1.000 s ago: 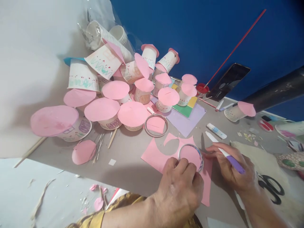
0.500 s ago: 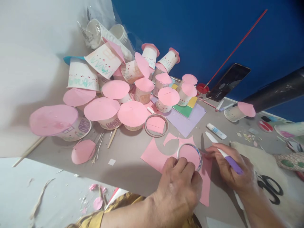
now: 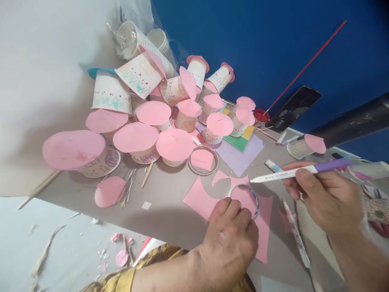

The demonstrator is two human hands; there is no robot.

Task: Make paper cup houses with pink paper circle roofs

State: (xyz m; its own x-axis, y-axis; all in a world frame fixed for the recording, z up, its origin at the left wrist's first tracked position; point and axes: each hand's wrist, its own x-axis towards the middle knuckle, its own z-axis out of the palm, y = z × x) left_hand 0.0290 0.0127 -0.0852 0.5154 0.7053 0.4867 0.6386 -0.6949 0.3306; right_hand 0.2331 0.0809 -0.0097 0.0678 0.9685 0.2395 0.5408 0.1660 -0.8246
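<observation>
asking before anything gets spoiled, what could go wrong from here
The left hand covers part of the white ring with blue patterning; the ring might slide on the pink paper sheet. The slim white marker with a purple end, in the right hand, points toward that sheet and could leave a stray mark. The tilted white paper cup with a pink top beside the blue-topped cup might topple if bumped.

the bare left hand [image 3: 233,232] holds a white, blue-patterned ring [image 3: 257,202] on a cut pink paper sheet [image 3: 200,198]. at the ring's three o'clock, the bare right hand [image 3: 326,194] grips a slim white marker [image 3: 291,173] with a purple end, tip near the rim. a round brown ring [image 3: 203,174] lies at ten o'clock, a black rectangular phone [image 3: 294,108] at one.
</observation>
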